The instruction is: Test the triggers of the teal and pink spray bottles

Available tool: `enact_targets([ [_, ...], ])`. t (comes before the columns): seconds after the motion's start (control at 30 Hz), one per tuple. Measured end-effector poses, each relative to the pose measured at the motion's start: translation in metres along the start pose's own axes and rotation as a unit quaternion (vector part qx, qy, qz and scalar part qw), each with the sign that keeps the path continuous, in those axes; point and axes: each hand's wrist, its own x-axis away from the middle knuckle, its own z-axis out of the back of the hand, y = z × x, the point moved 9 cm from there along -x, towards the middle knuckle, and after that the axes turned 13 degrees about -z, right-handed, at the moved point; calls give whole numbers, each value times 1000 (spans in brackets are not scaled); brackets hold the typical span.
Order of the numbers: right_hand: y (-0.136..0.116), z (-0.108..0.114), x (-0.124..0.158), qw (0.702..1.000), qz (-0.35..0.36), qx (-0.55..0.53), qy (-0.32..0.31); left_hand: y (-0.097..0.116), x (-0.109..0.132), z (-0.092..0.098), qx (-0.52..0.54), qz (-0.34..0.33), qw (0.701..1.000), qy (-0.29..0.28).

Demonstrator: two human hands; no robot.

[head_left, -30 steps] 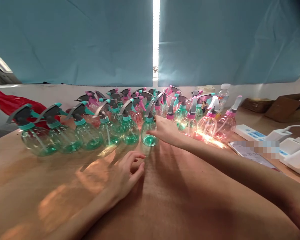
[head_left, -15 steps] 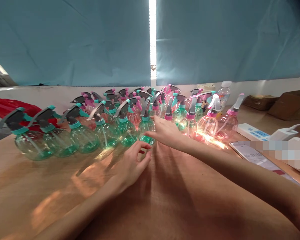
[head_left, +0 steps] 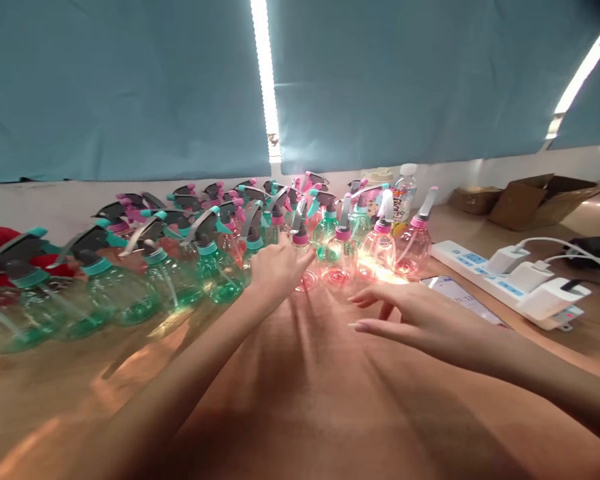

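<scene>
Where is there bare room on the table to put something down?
The widest bare patch of table lies between left hand and right hand, nearer than the spray bottles. Another lies between left arm and green bottles. It is crowded among the bottles and around the phone and power strip.

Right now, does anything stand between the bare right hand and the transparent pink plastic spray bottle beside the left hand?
Nothing visible blocks the right hand from the front of the pink bottle; the left hand hides part of its upper left.
</scene>
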Motion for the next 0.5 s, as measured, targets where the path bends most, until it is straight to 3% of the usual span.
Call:
enact_targets([
  [0.13,31,-4,7,999,-35,-7,-27,6,-17,-6,-24,6,1000,-6],
  [0.27,46,-4,-1,998,-47,-43,-28,5,-17,-3,-42,6,999,3],
  [0.5,33,-13,-30,996,10,-86,-2,5,21,14,-66,-2,998,-11],
])
